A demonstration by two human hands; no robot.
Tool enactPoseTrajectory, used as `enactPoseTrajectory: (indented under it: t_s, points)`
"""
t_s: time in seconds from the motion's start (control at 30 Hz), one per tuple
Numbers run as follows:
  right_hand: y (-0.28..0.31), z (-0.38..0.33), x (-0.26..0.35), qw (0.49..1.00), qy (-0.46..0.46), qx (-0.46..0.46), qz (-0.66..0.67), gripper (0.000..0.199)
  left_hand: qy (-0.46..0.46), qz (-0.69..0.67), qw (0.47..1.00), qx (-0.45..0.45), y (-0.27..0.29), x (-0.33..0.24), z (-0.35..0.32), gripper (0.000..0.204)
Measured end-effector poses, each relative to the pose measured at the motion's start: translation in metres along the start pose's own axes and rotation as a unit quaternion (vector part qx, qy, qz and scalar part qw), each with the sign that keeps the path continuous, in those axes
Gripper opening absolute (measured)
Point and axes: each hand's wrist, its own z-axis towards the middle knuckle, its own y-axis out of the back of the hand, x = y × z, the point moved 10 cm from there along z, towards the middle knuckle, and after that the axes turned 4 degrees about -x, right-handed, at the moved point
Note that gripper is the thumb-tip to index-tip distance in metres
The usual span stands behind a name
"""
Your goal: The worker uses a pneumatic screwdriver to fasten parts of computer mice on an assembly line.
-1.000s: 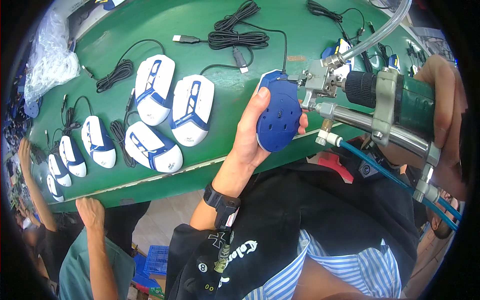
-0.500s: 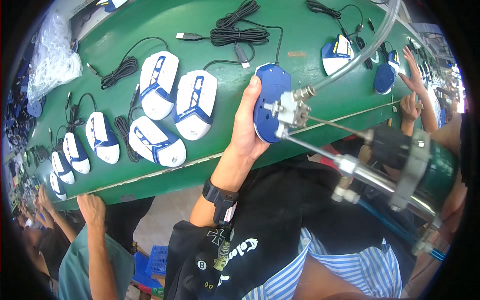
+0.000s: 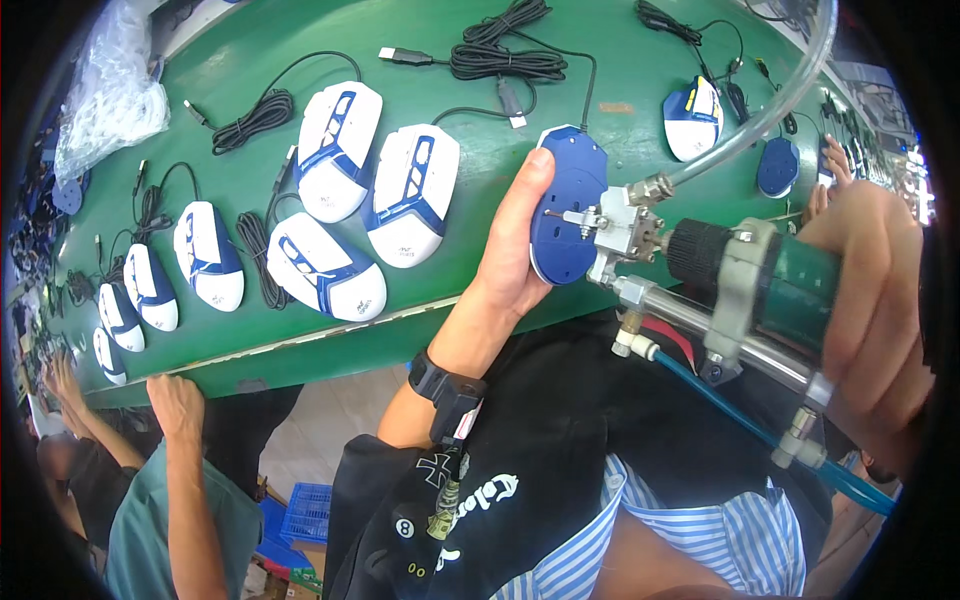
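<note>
My left hand grips a white and blue computer mouse, turned so its blue underside faces up. The thumb lies along the near edge, and the mouse's black cable runs to a bundle on the table. From the right, my right hand wraps round a green power screwdriver with a black collar. The metal nose head at its front sits over the mouse's underside. I cannot tell whether the tip touches it. A clear hose and a blue air hose run from the tool.
Several white and blue mice lie top up with bundled cables on the green table. Another mouse and an upturned one are at right. Plastic bags lie far left. A co-worker's hand rests on the near edge.
The screwdriver's body has slid left toward its nose head, covering most of the exposed rod. My right hand has come into view. The whole scene has shifted slightly. A co-worker's hands at right have moved.
</note>
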Motion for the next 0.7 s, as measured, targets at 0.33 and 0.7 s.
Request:
enactPoseTrajectory:
  t_s: [0.33, 0.7]
  points:
    - [-0.02, 0.016, 0.008, 0.999, 0.014, -0.046, -0.019, 0.03, 0.019, 0.036, 0.999, 0.032, -0.012, 0.002, -0.003, 0.06]
    - [-0.05, 0.033, 0.012, 0.994, 0.051, 0.013, 0.099, 0.014, 0.048, -0.02, 0.996, 0.065, -0.023, 0.004, -0.007, 0.059]
